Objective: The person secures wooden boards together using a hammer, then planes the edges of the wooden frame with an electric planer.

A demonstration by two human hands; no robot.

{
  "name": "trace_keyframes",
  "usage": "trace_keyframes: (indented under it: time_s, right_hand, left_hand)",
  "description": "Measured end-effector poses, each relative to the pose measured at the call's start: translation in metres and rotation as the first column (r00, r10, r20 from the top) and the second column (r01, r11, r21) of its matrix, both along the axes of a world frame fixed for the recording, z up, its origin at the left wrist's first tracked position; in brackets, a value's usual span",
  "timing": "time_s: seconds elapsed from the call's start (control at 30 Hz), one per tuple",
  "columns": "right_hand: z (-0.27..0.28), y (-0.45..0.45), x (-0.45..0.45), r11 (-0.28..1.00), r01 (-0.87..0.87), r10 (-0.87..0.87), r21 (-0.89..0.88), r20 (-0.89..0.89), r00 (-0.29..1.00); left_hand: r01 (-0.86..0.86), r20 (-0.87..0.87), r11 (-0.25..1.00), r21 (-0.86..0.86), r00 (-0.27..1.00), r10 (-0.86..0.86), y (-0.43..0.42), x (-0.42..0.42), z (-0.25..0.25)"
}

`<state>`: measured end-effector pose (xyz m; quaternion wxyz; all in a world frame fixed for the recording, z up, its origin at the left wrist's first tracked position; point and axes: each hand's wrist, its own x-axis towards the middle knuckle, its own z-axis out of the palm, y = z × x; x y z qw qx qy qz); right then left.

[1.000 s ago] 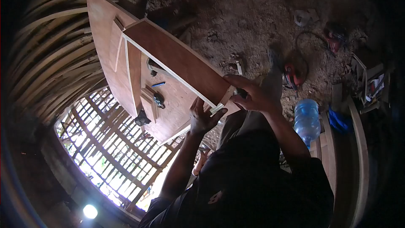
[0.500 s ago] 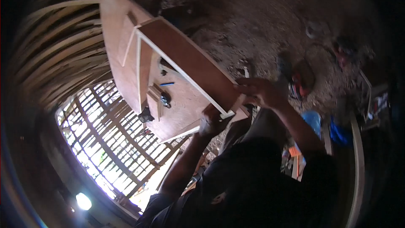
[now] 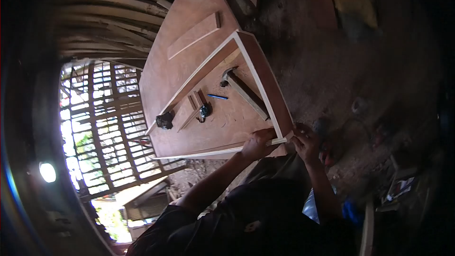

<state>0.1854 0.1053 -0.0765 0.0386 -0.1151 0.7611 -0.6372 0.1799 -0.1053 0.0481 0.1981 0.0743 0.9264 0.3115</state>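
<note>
A box-like wooden frame (image 3: 259, 78) of reddish plywood strips with pale edges stands on a large plywood sheet (image 3: 161, 85). My left hand (image 3: 259, 145) is closed over the near strip, close to the frame's corner. At the outside of that same corner, my right hand (image 3: 307, 143) has its fingers bent around the wood. Inside the frame lie a claw hammer (image 3: 246, 94) with a wooden handle, a blue pen (image 3: 217, 96), small wooden strips (image 3: 192, 109) and a shiny dark object (image 3: 204, 110) I cannot identify. A crumpled black bundle (image 3: 164, 121) sits by the frame's left end.
A loose plywood strip (image 3: 194, 35) lies on the sheet beyond the frame. Curved timbers (image 3: 109, 19) rise at upper left, above a slatted wall (image 3: 109, 128). On the dim floor to the right are a blue bag (image 3: 351, 212) and a long plank (image 3: 367, 232).
My view has turned, so the frame appears more from above and the whole hammer shows. Both hands stay at the same corner; the left now lies more over the near strip.
</note>
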Motion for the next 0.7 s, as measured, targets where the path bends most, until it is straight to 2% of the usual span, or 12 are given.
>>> trace_keyframes:
  time_s: [0.1, 0.23, 0.33, 0.37, 0.4, 0.47, 0.53, 0.57, 0.6, 0.63, 0.67, 0.7]
  right_hand:
    - [0.018, 0.007, -0.009, 0.996, -0.052, 0.055, 0.071, -0.04, 0.998]
    - [0.047, 0.031, -0.004, 0.941, -0.018, 0.056, 0.337, -0.101, 0.993]
    - [-0.035, 0.052, 0.037, 0.946, 0.039, -0.125, 0.323, 0.251, 0.96]
    - [-0.025, 0.06, 0.042, 0.946, -0.031, -0.105, 0.324, 0.393, 0.914]
    - [-0.063, 0.072, 0.059, 0.937, 0.021, -0.105, 0.349, 0.224, 0.969]
    - [-0.102, 0.081, 0.099, 0.911, 0.156, -0.26, 0.381, 0.24, 0.935]
    - [-0.169, 0.114, 0.153, 0.767, 0.044, -0.24, 0.64, 0.223, 0.945]
    - [-0.207, 0.143, 0.174, 0.859, -0.066, -0.249, 0.508, 0.527, 0.813]
    - [-0.231, 0.172, 0.195, 0.934, -0.116, -0.207, 0.339, 0.774, 0.599]
    - [-0.233, 0.174, 0.223, 0.829, -0.292, -0.049, 0.477, 0.582, 0.812]
    - [-0.235, 0.176, 0.251, 0.578, -0.307, 0.142, 0.756, 0.277, 0.95]
    - [-0.236, 0.178, 0.278, 0.368, -0.089, 0.302, 0.925, -0.029, 0.953]
  left_hand:
    - [-0.072, 0.031, 0.997, 0.018, 0.997, 0.072, 0.002, 0.002, 0.008]
    - [-0.106, -0.024, 0.994, -0.016, 0.994, 0.106, -0.009, 0.022, 0.024]
    - [-0.157, -0.105, 0.987, -0.029, 0.983, 0.153, -0.038, 0.059, 0.04]
    - [-0.172, -0.13, 0.984, -0.033, 0.977, 0.167, -0.051, 0.072, 0.044]
    - [-0.195, -0.228, 0.98, 0.029, 0.954, 0.196, -0.065, 0.088, 0.04]
    - [-0.213, -0.374, 0.975, 0.062, 0.901, 0.22, -0.094, 0.125, 0.041]
    - [-0.305, -0.432, 0.952, 0.029, 0.855, 0.287, -0.119, 0.162, 0.046]
    - [-0.382, -0.435, 0.924, 0.024, 0.828, 0.354, -0.13, 0.178, 0.048]
    - [-0.432, -0.45, 0.902, 0.012, 0.803, 0.391, -0.143, 0.198, 0.047]
    - [-0.481, -0.467, 0.877, 0.001, 0.775, 0.425, -0.154, 0.218, 0.046]
    - [-0.521, -0.48, 0.853, 0.009, 0.747, 0.461, -0.166, 0.236, 0.045]
    - [-0.559, -0.491, 0.829, 0.016, 0.718, 0.494, -0.179, 0.255, 0.043]
